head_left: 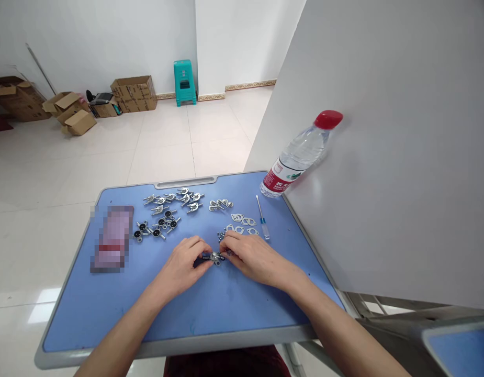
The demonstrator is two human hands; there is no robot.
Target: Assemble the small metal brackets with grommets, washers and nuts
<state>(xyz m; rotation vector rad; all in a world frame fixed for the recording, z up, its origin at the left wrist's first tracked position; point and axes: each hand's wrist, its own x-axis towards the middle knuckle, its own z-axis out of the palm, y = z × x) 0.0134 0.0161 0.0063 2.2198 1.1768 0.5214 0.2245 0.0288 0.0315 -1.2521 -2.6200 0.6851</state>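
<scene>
Near the middle of the blue table, the fingers of my left hand (189, 262) pinch a small metal fitting (215, 257) with a flange and a side stub. My right hand (245, 254) is closed at the fitting's right side; a small dark piece shows by its fingertips, too small to name. Just beyond the right hand lie small screws (220, 236), partly hidden by the fingers. Several flat oval metal plates with holes (248, 221) lie past them. At left are similar fittings with black round centres (162, 222), and behind these, more metal fittings (182, 198) without black showing.
Small round-headed metal parts (221, 204) lie at the back. A screwdriver (262, 220) with a clear-blue handle rests at right, near a water bottle (296, 157) beside the grey panel (383, 157). A blurred-out flat item (113, 238) lies at left on the blue table (147, 314).
</scene>
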